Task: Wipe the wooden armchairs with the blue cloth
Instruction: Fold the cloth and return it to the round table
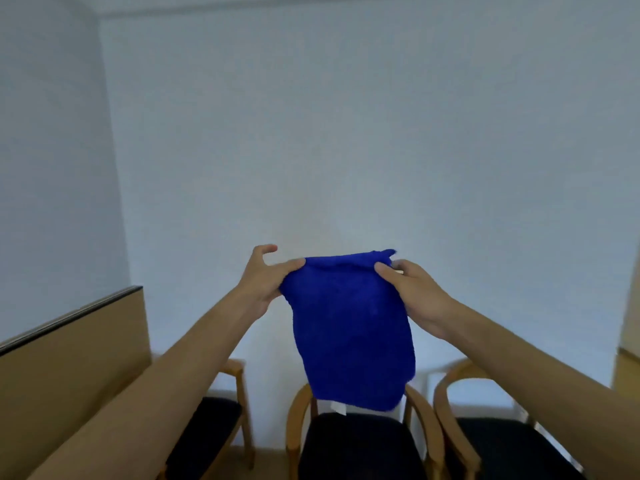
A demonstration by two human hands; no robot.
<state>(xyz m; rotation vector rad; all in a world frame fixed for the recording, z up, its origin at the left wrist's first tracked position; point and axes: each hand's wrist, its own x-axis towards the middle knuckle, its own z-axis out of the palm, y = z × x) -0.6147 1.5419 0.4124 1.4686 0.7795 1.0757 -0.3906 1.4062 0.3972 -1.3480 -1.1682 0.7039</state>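
I hold the blue cloth (351, 327) up in front of me, hanging down from its top edge. My left hand (265, 277) pinches its upper left corner between thumb and fingers. My right hand (414, 294) grips the upper right corner. Below the cloth stands a wooden armchair (296, 420) with a dark seat, its back hidden behind the cloth. A second armchair (446, 407) is to its right and a third (239, 386) to its left, partly hidden by my left forearm.
The chairs stand against a plain white wall (346, 133). A tan wooden panel (76, 358) with a dark top edge runs along the left side. Another tan surface (628, 372) shows at the far right edge.
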